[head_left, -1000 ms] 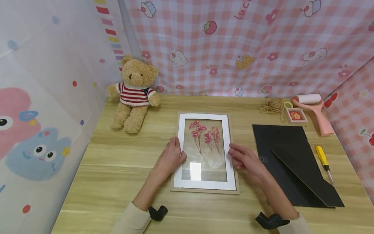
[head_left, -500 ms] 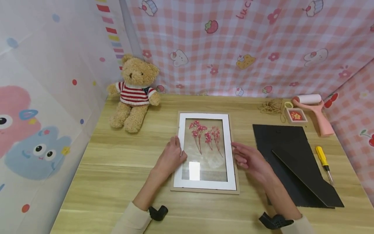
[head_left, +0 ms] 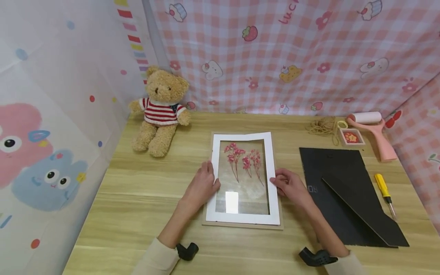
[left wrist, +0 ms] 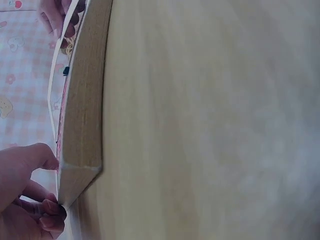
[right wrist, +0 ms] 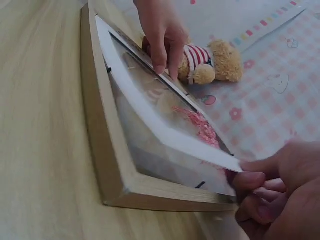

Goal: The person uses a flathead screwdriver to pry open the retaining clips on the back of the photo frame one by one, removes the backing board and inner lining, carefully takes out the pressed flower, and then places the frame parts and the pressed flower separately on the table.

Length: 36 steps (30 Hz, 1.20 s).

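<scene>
A wooden picture frame (right wrist: 112,135) lies on the table with a white mat board (head_left: 247,218) over its glass. Sprigs of dried pink flowers (head_left: 235,152) show through the mat's opening. My right hand (head_left: 290,187) pinches the mat's right edge between thumb and fingers. In the right wrist view, that side of the mat bows up off the frame, above a small black tab (right wrist: 200,185). On the opposite side, my left hand (head_left: 203,181) grips the frame's left edge, its thumb (left wrist: 44,156) at the rim and the other fingers curled beside it.
Right of the frame lie black backing boards (head_left: 330,160), one a folded-out stand (head_left: 364,210), and a yellow-handled screwdriver (head_left: 382,185). Behind them are twine (head_left: 321,126), a small framed box (head_left: 351,136) and a pink roller (head_left: 379,139). A teddy bear (head_left: 161,110) sits back left.
My right hand let go of the frame's right side, drew slightly away, then pinched the mat's edge and raised that side. My left hand stays in place.
</scene>
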{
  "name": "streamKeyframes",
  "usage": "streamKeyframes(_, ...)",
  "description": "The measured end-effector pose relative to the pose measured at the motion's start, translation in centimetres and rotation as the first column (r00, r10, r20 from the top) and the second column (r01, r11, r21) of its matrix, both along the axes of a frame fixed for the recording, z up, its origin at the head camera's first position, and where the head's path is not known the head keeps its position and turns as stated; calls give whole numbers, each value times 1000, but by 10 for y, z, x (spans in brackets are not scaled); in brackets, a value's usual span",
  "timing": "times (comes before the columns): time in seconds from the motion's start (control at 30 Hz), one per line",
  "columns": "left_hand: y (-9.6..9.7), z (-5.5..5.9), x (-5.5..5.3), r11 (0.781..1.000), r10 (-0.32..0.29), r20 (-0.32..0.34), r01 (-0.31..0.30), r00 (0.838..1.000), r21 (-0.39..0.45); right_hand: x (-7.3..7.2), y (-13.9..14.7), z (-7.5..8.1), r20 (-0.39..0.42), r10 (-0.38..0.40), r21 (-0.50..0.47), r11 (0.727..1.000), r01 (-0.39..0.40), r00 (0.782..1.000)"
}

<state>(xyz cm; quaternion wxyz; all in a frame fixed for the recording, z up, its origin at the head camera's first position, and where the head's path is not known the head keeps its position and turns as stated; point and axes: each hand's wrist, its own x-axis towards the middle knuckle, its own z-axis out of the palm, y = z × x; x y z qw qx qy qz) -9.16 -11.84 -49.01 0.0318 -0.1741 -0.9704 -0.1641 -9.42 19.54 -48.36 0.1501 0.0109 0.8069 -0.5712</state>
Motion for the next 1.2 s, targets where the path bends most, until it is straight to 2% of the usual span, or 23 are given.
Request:
streamKeyframes(0.13,-2,3,-2,996,21,109,-30,994,81,1,0,5,9,-64,-70,995,64,998)
streamKeyframes(0.2,-4,-6,-4,993,30,103,-42,994,113,1,2,9,12,-91,-81,993,92,996)
streamKeyframes(0.3,0,-9,-7,981,33,103,-52,994,186,5,11,15,22,-109,-80,991,111,994)
streamKeyframes(0.37,6,-22,-12,971,53,70,-68,996,229,8,20,18,31,-121,-83,989,123,992)
streamKeyframes(0.5,20,-38,-23,943,93,79,-113,992,313,16,41,23,38,-156,-81,984,158,987)
streamKeyframes(0.53,25,-33,-22,941,80,81,-102,994,322,18,47,23,36,-163,-69,984,165,986)
streamKeyframes(0.57,30,-35,-24,942,65,83,-88,994,324,21,54,24,22,-164,-45,985,165,986)
streamKeyframes(0.63,42,-12,-18,943,10,110,-46,994,329,26,67,27,-23,-153,16,988,153,988)
streamKeyframes(0.67,49,-8,-17,946,-18,102,-16,995,324,29,74,28,-51,-148,49,987,150,988)
streamKeyframes(0.7,56,3,-14,948,-51,105,16,993,318,32,81,29,-80,-138,90,985,145,987)
streamKeyframes(0.77,72,6,-15,952,-104,80,76,991,296,39,98,33,-143,-121,168,975,145,982)
streamKeyframes(0.8,80,20,-12,953,-129,100,96,987,288,42,107,34,-169,-115,199,969,148,979)
streamKeyframes(0.83,89,7,-18,956,-149,75,125,986,266,45,115,36,-190,-109,234,960,153,976)
streamKeyframes(0.87,97,6,-21,956,-172,83,146,982,255,47,123,36,-207,-105,265,951,159,973)
streamKeyframes(0.9,106,13,-22,956,-193,115,160,974,247,49,131,37,-225,-97,302,939,164,970)
streamKeyframes(0.97,125,10,-28,958,-221,143,188,965,218,53,147,37,-250,-81,364,916,171,965)
streamKeyframes(1.03,144,-8,-38,956,-249,147,218,957,198,55,162,36,-273,-66,416,892,179,960)
streamKeyframes(1.07,152,-4,-39,953,-262,180,225,948,203,56,168,35,-283,-61,435,881,185,957)
streamKeyframes(1.17,176,-31,-53,950,-288,219,250,932,185,58,185,33,-309,-54,467,861,201,949)
streamKeyframes(1.2,183,-31,-54,950,-296,255,254,921,183,59,189,32,-315,-55,473,856,208,947)
